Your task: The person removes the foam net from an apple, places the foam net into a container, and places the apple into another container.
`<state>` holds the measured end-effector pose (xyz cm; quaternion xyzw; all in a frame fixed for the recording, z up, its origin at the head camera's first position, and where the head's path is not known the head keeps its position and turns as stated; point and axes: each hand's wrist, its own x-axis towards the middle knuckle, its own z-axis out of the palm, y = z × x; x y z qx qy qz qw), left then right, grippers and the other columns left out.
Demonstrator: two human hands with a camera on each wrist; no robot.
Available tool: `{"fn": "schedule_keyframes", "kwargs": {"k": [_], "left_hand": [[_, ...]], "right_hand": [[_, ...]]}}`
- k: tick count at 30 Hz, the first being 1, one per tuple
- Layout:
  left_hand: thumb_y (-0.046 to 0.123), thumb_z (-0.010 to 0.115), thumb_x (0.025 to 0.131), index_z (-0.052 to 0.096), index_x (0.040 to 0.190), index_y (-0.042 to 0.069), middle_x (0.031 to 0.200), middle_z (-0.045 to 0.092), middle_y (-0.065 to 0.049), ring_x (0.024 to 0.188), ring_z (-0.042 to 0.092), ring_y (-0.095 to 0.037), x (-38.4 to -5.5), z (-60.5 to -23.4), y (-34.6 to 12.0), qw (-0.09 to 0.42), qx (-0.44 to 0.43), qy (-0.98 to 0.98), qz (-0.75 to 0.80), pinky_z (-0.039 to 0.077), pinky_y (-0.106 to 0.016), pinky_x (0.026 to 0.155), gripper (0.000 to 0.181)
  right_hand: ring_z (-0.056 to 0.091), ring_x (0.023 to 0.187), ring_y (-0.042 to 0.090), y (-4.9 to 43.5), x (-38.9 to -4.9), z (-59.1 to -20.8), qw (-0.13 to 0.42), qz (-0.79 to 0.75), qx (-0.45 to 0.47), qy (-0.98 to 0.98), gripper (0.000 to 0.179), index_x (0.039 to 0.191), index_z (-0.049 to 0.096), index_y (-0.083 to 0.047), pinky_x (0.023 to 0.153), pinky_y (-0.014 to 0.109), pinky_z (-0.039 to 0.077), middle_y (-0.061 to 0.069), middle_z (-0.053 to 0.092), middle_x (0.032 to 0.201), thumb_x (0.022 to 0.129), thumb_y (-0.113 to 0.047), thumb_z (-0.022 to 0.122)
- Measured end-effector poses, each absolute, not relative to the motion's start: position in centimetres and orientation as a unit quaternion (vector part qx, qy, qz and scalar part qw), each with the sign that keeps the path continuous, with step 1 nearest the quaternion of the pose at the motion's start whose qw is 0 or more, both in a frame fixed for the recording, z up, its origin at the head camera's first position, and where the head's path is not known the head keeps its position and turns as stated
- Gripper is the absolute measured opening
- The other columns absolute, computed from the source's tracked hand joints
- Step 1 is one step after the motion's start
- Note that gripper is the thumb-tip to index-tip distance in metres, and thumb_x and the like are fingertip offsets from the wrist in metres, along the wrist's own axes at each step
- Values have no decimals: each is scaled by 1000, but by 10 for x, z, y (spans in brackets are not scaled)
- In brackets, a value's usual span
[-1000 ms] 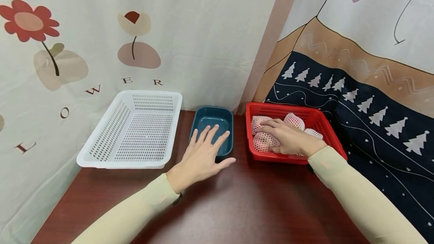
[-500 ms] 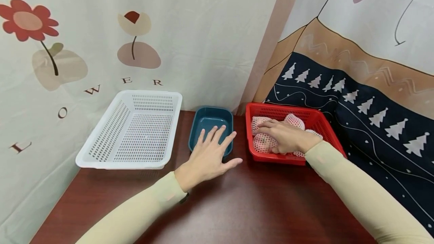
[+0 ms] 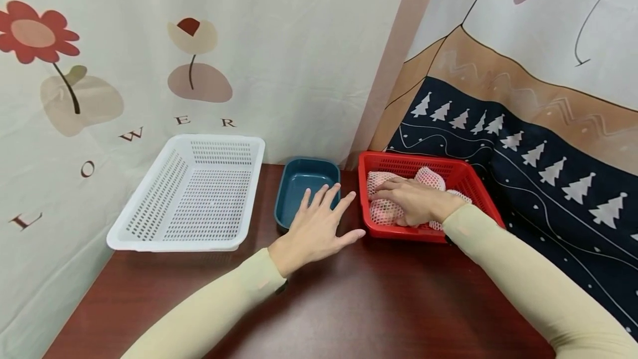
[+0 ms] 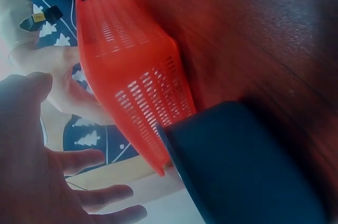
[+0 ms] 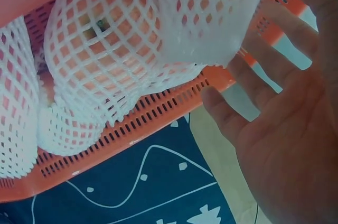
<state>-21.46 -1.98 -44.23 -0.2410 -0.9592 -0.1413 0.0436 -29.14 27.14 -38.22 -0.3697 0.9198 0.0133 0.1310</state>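
Observation:
My right hand (image 3: 416, 201) is over the red basket (image 3: 448, 166), its fingers reaching down among several round, apple-like fruits (image 3: 386, 212) in white foam nets. In the right wrist view its fingers stretch out beside one netted fruit (image 5: 208, 18), fingertips right at its side and the palm bare. Another netted fruit (image 5: 103, 28) shows a stem. My left hand (image 3: 316, 231) hovers with spread fingers over the near right side of a dark blue tray (image 3: 299, 179), holding nothing. The left wrist view shows those fingers spread beside the tray (image 4: 237, 166).
A white perforated basket (image 3: 211, 204) with nothing in it stands at the left, beside the blue tray. All three containers line the back of the dark red wooden table (image 3: 379, 303). Printed curtains (image 3: 309, 60) hang right behind them, with a navy tree-patterned part at the right.
My left hand has drifted right across the front of the blue tray, fingers still spread. My right hand has moved slightly left, staying over the fruits. The containers have stayed put.

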Motion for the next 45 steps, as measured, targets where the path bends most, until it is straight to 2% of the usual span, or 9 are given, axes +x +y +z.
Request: {"fn": "schedule_keyframes", "kwargs": {"k": [15,27,38,45], "left_hand": [[85,54,105,36,184,33,191,36,-15,176,36,-45,-224,-441,-2,28,-241,-959,-146,24,-78,143,96],[86,51,106,36,184,32,191,36,-15,176,36,-44,-232,-442,9,28,-245,-959,-138,27,-77,142,97],[84,52,106,35,185,28,191,35,-15,176,36,-45,-241,-446,16,23,-244,-960,-137,27,-74,144,97],[84,50,107,36,185,25,193,31,-13,178,33,-44,-249,-449,19,22,-251,-958,-136,25,-72,145,98]], "right_hand": [[50,167,47,269,-297,-383,155,32,-376,913,88,169,63,-21,134,79,39,14,62,173,89,-15,98],[55,163,45,268,-302,-386,164,69,-389,904,82,167,63,-18,131,72,48,16,64,171,92,-13,97],[53,165,46,268,-304,-392,169,71,-386,904,87,170,61,-18,132,71,48,15,64,172,91,-17,98],[52,166,45,269,-306,-396,180,67,-382,904,89,171,58,-14,133,67,48,19,60,175,92,-15,98]]}}
